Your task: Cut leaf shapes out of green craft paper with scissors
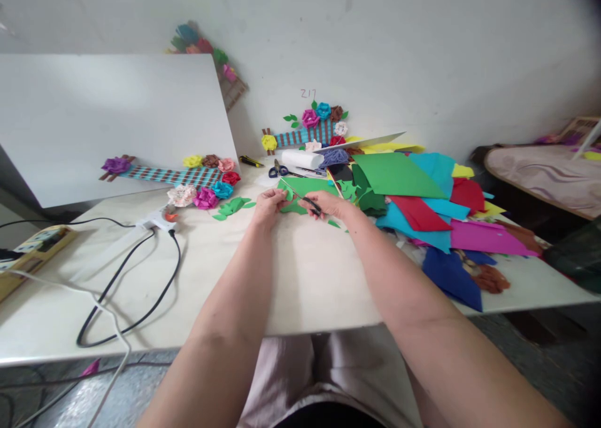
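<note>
My right hand point(320, 204) is closed around the dark handles of a pair of scissors point(312, 206), whose blades point up and left. Between the finger and thumb of my left hand point(271, 204) is a small piece of green paper point(288, 194), close to the scissor blades. Behind both hands lies a larger green sheet point(312, 184). A little pile of cut green leaves point(233, 206) rests to the left of my left hand. Loose green scraps point(348, 190) lie just beyond my right hand.
Coloured sheets point(404, 176) are heaped at the right. Second scissors point(278, 169), a yellow cutter point(251, 161) and a white roll point(302, 159) lie at the back. Flower-decorated woven pieces point(173, 175) stand left. A glue gun point(157, 220) trails its black cord across the table.
</note>
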A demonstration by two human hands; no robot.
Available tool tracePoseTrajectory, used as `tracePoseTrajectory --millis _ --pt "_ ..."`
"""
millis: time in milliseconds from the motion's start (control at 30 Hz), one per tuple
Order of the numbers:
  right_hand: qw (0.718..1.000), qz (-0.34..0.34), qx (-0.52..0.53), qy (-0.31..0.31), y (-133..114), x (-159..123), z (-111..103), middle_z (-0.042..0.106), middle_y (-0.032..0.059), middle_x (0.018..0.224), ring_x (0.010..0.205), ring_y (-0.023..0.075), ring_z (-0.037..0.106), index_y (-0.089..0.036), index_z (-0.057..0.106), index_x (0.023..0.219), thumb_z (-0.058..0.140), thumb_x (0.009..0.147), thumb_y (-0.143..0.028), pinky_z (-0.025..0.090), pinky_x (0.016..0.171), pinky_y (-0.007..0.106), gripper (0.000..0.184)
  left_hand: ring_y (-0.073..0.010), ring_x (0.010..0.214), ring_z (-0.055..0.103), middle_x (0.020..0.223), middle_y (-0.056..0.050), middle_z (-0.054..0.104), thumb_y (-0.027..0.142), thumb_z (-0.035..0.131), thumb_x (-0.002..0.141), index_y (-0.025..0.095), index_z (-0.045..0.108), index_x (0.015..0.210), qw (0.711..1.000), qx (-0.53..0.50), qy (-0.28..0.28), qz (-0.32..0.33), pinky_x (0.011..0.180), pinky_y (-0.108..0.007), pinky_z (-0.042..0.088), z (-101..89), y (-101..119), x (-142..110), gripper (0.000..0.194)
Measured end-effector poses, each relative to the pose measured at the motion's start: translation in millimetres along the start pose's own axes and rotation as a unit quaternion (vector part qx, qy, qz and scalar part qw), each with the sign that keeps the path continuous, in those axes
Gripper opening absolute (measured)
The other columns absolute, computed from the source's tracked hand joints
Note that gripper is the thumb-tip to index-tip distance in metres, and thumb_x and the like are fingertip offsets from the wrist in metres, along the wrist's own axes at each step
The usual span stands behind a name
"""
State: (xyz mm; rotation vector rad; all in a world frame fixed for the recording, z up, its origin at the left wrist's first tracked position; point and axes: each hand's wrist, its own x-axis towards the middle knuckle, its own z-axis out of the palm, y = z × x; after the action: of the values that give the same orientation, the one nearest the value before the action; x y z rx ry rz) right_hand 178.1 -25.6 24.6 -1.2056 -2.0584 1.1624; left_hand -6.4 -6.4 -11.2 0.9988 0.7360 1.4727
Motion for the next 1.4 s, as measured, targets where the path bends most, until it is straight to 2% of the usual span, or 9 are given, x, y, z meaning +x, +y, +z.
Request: tracePoseTrajectory --millis 333,633,900,1133,1400 --pt "1.0 -0.008 0.026 0.008 -3.8 -2.5 3.8 0.053 -0.0038 0.052 0.039 0.0053 0.047 -0.016 0.051 0.067 0.063 0.08 -0.042 0.028 0.034 0.018 0.031 -0.0185 0.07 0.067 0.059 0.0 0.059 0.019 0.08 0.055 0.012 0.057 0.062 1.0 -0.002 0.009 -0.002 0.063 -0.026 0.051 1.4 2.6 -1.9 0.024" --pt "0.999 -0.016 0.04 0.002 -0.7 -2.1 2.7 0.051 -0.0049 0.051 0.038 0.0046 0.043 -0.016 0.052 0.069 0.063 0.077 -0.043 0.025 0.035 0.019 0.031 -0.0159 0.064 0.067 0.057 0.001 0.058 0.017 0.078 0.057 0.012 0.056 0.061 1.0 -0.003 0.007 -0.005 0.061 -0.024 0.051 1.4 5.4 -3.2 0.023" --pt "0.998 -0.016 0.066 0.013 -5.4 -4.4 4.8 0.047 -0.0059 0.048 0.04 0.0053 0.041 -0.016 0.052 0.065 0.064 0.073 -0.042 0.029 0.038 0.019 0.03 -0.0167 0.065 0.068 0.057 0.001 0.06 0.016 0.077 0.057 0.013 0.058 0.061 1.0 -0.008 0.0 -0.008 0.059 -0.024 0.052 0.6 6.7 -3.4 0.02" --pt "0.995 0.011 0.096 0.009 -6.2 -1.6 3.9 0.046 -0.0062 0.045 0.038 0.0054 0.038 -0.015 0.054 0.066 0.065 0.072 -0.035 0.028 0.037 0.019 0.024 -0.0165 0.065 0.068 0.057 0.0 0.06 0.016 0.077 0.057 0.012 0.058 0.061 1.0 -0.008 0.001 -0.009 0.061 -0.024 0.051 -0.3 6.1 -2.8 0.02" --pt "0.994 0.0 0.111 0.009 0.1 4.6 3.2 0.046 -0.0064 0.045 0.037 0.0041 0.035 -0.014 0.056 0.064 0.065 0.068 -0.03 0.025 0.036 0.019 0.019 -0.0181 0.068 0.068 0.057 0.0 0.06 0.017 0.079 0.055 0.013 0.057 0.059 1.0 -0.009 0.007 -0.007 0.061 -0.024 0.052 0.1 5.9 -3.1 0.022"
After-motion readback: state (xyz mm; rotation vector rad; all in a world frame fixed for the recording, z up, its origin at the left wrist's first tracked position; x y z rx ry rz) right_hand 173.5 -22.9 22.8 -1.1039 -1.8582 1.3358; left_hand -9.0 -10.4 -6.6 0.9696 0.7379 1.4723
